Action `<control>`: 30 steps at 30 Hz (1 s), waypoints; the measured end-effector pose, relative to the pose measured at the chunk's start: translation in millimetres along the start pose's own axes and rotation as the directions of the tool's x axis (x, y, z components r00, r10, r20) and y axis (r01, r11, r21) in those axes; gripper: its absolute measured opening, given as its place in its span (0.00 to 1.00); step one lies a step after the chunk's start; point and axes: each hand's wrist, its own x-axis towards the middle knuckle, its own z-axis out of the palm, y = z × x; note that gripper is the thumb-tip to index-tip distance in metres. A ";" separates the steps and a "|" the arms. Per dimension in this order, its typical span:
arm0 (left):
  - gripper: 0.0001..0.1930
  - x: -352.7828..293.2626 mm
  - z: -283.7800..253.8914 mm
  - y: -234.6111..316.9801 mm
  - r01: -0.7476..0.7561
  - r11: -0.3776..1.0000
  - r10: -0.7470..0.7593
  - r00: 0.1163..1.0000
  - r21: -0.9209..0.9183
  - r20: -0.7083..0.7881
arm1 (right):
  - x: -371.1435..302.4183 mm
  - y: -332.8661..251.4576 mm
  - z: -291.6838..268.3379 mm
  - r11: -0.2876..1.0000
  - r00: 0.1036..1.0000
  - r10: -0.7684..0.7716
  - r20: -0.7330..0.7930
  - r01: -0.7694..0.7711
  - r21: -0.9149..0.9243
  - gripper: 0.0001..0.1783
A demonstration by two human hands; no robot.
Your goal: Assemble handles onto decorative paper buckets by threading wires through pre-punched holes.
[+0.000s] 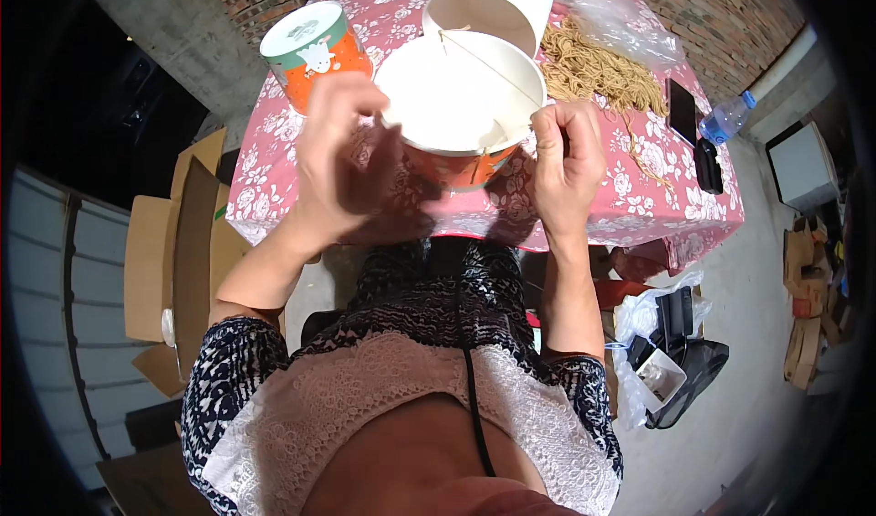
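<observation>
A round tub (pixel 461 87) with a bright white inside and an orange printed wall stands upright before me on the table. A thin tan cord (pixel 497 67) crosses its mouth from a hole near the far rim towards my right hand (pixel 568 151). That hand is closed in a pinch at the right rim, apparently on the cord's end. Another bit of cord shows at the near rim. My left hand (pixel 342 142) hovers by the left rim, slightly blurred, its thumb and curled fingers apart and nothing seen between them.
A lidded orange-and-green tub (pixel 319 55) stands left; a white tub (pixel 497 0) lies tipped behind. To the right are a heap of tan cords (pixel 598 69), clear plastic film (pixel 630 28), a phone (pixel 681 112) and a water bottle (pixel 727 117). An opened cardboard box (pixel 151 260) stands left of the table.
</observation>
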 end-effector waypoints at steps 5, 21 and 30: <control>0.16 -2.8 3.7 -29.5 0.843 0.507 -0.778 0.537 -0.179 0.325 | -8.9 -11.3 -1.6 0.998 0.991 -0.048 0.128 0.042 0.049 0.03; 0.06 46.9 -165.1 -47.5 0.203 0.534 -0.533 0.834 0.821 0.141 | -37.0 41.6 -35.4 0.930 0.950 0.299 -0.086 -0.270 0.251 0.08; 0.05 67.0 -139.4 -189.9 -0.418 0.154 -0.197 0.875 0.895 0.442 | -52.9 74.3 -14.8 0.975 0.976 0.201 -0.081 -0.191 0.117 0.09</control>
